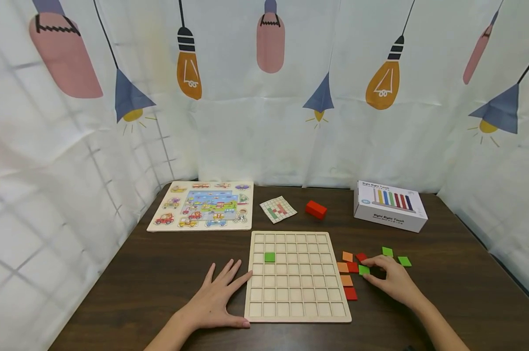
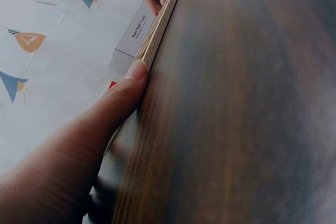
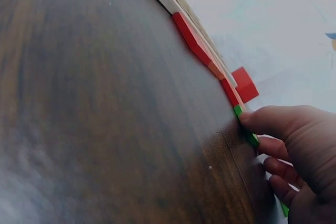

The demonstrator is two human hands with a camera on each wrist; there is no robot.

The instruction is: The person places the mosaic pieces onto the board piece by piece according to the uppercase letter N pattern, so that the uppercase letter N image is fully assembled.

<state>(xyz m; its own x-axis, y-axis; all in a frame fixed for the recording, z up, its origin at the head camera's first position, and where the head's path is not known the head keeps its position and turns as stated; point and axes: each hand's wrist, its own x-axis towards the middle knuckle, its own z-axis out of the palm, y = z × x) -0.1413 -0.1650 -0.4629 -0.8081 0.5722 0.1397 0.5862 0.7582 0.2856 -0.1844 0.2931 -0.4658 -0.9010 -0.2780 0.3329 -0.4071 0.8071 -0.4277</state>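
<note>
A wooden grid board (image 1: pixel 296 268) lies flat on the table, with one green tile (image 1: pixel 269 257) in a cell near its upper left. My left hand (image 1: pixel 220 297) has its fingers spread along the board's left edge; in the left wrist view the thumb (image 2: pixel 137 71) touches the board's side. To the right of the board, my right hand (image 1: pixel 391 279) pinches another green tile (image 1: pixel 363 270) between thumb and forefinger, low over the table. Beside that tile lie a red tile (image 1: pixel 353 267) and an orange tile (image 1: pixel 342 267), with several more red and orange ones around.
Two loose green tiles (image 1: pixel 404 262) lie beyond the right hand. Behind the board are a small pattern card (image 1: pixel 278 209), a red block (image 1: pixel 316 210) and a vehicle picture puzzle (image 1: pixel 203 206). A white box (image 1: pixel 390 206) stands at the back right, before a patterned curtain (image 1: pixel 264 136).
</note>
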